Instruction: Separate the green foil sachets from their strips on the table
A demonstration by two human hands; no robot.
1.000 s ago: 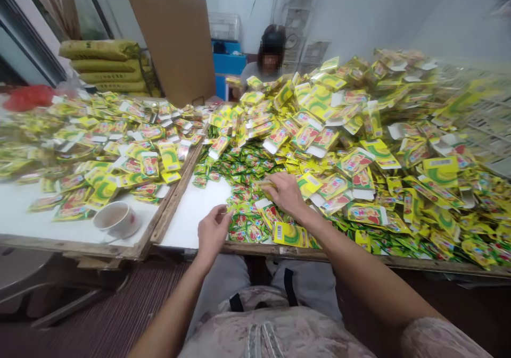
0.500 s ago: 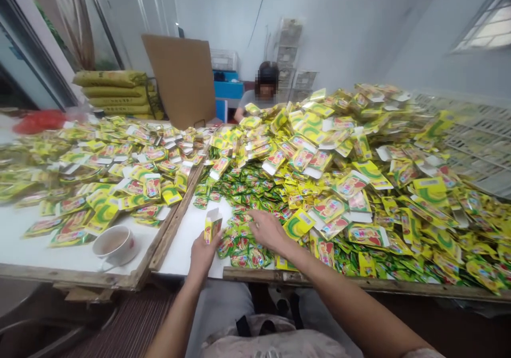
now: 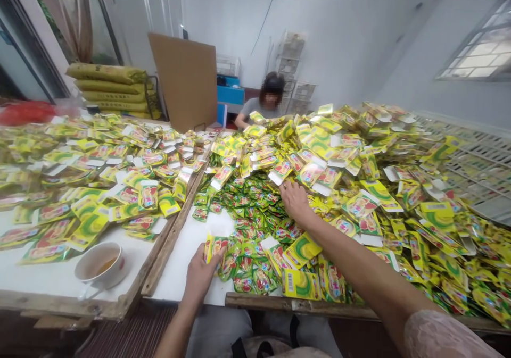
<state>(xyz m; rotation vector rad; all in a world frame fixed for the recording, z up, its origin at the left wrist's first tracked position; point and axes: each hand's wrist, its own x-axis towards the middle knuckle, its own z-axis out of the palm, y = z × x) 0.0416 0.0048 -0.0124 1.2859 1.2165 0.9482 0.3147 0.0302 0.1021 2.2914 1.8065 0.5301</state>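
My left hand (image 3: 202, 270) is closed around a small yellow carton (image 3: 215, 245) with a white flap standing up at its top. Stretched forward over the heap, my right hand (image 3: 294, 199) has its fingers apart and pointing down among the packs, and I see nothing held in it. Just beyond its fingertips lies a yellow carton with a white open flap (image 3: 280, 172). Small green sachets (image 3: 255, 222) are spread between my two hands. Yellow cartons (image 3: 301, 284) lie near the front edge, below my right forearm.
A large heap of yellow cartons (image 3: 375, 188) covers the right side, against a white plastic crate (image 3: 479, 166). More cartons (image 3: 88, 209) lie left of a wooden divider (image 3: 171, 241). A white cup of brownish liquid (image 3: 99, 265) stands near the front-left edge. Across the table sits a person (image 3: 255, 108).
My right hand has moved forward and right, from the green sachets to the cartons farther back. My left hand still holds the carton, now slightly lower in view. The camera view has shifted a little.
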